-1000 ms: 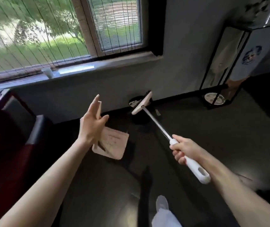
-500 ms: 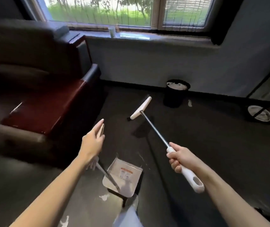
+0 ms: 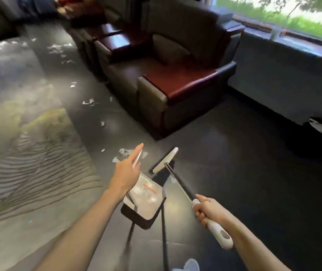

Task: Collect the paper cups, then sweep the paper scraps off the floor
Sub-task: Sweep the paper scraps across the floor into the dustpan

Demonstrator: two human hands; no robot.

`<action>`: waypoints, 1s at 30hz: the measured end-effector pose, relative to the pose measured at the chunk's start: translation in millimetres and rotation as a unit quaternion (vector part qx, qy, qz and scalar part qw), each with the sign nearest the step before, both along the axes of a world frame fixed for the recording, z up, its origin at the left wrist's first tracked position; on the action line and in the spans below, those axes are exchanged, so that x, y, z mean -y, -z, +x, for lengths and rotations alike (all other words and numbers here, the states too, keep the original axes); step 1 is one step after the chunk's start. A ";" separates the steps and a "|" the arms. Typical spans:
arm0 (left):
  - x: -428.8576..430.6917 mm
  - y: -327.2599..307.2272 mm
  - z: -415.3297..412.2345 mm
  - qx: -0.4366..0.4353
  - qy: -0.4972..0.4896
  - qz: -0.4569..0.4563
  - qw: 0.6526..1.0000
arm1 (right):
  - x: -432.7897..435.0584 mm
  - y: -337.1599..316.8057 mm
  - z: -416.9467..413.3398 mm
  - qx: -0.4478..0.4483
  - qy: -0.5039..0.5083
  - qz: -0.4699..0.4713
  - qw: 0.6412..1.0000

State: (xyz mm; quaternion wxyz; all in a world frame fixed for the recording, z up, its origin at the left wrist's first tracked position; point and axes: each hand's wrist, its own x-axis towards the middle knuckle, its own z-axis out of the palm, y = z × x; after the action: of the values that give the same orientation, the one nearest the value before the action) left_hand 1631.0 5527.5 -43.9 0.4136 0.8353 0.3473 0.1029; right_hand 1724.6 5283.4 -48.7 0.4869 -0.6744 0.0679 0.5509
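White plastic fills my right grip (image 3: 208,209): all its fingers are curled tight round the near end of the metal-shafted broom (image 3: 179,179). The broom's pale flat head points away from me, low over the dark floor (image 3: 234,153).

My left grip (image 3: 126,173) is far less closed. Its fingers are stretched nearly straight, and the slim white handle tip of the grey long-handled dustpan (image 3: 146,194) is held along them. How the thumb lies I cannot tell. The dustpan's tray sits below that hand, just left of the broom's shaft, with the broom head at its far edge.

Torn white paper scraps (image 3: 126,152) lie on the floor just beyond my left fingertips. More are strewn farther off to the left, along the front of the brown leather armchair (image 3: 175,55) with dark red wooden armrests. A pale patterned rug (image 3: 29,153) covers the floor on the left.

At the far right a round black bin (image 3: 312,143) stands by the grey wall under the window, with a single scrap on the floor near it.
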 end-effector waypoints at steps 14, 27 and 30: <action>-163.9 -31.5 -567.0 0.036 -0.330 0.036 0.943 | -331.9 3.2 -410.7 -0.017 -0.314 0.048 0.948; -274.4 -22.8 -922.1 0.001 -0.600 0.042 0.799 | -571.5 1.6 -760.7 -0.018 -0.580 0.041 0.814; -295.7 -29.5 -997.0 0.008 -0.670 0.037 0.742 | -624.5 -1.1 -840.9 -0.016 -0.635 0.030 0.772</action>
State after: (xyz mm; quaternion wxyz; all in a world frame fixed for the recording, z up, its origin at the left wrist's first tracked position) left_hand 634.0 5823.2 -14.4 0.2097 0.4016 0.8096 0.3733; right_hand 883.7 5907.8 -47.7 0.0451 -0.5403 -0.3845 0.7471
